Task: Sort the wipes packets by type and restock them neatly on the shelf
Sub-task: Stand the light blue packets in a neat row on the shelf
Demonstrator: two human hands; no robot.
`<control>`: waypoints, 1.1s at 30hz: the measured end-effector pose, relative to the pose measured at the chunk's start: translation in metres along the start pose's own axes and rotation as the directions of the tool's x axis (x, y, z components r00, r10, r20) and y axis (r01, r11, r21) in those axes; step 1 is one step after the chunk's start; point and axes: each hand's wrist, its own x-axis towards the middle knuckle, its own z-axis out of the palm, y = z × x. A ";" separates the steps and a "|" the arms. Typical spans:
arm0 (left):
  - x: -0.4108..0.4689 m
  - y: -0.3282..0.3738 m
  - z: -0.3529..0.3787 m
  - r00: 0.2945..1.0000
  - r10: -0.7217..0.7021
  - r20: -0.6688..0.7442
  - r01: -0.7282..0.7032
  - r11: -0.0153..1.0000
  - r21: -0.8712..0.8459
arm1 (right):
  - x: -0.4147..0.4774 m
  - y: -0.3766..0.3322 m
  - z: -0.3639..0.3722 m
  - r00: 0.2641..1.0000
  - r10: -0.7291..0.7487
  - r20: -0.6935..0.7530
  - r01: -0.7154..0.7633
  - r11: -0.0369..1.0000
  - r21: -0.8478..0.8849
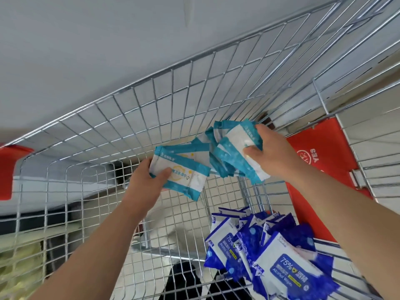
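My left hand [147, 180] has its fingers [163, 173] pinching one teal packet [184, 178] and my right hand [275, 152] grips a messy teal bunch [233, 156] up by the wire shelf [129, 126], so honestly one could slide loose and land in the blue alcohol wipes [270, 252] below.

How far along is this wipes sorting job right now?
Done: dark blue alcohol wipes packets sit grouped by type, but loosely heaped. In hand: the left hand grips a teal and white wipes packet; the right hand holds a fan of matching teal packets. Left: likely laying these on the silver wire shelf and tidying the heap.
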 end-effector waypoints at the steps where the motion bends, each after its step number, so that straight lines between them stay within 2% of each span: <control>1: -0.007 0.003 -0.004 1.000 0.013 -0.008 -0.013 1.000 0.008 | -0.006 -0.007 -0.005 1.000 0.006 -0.011 -0.006 1.000 0.002; 9: -0.102 0.048 -0.051 0.985 0.134 -0.108 -0.131 0.991 0.038 | -0.067 -0.096 -0.057 0.989 -0.123 -0.078 0.118 0.991 -0.069; 15: -0.228 0.078 -0.090 0.934 0.191 -0.302 -0.214 0.976 -0.047 | -0.141 -0.177 -0.114 0.923 -0.373 -0.091 0.365 0.926 -0.096; 24: -0.422 0.100 -0.176 0.755 0.221 -0.617 -0.335 0.939 -0.074 | -0.280 -0.328 -0.178 0.670 -0.742 0.020 0.735 0.659 -0.162; 33: -0.557 0.065 -0.318 0.501 0.131 -0.856 -0.407 0.908 -0.099 | -0.391 -0.513 -0.138 0.398 -0.915 0.075 0.912 0.384 -0.146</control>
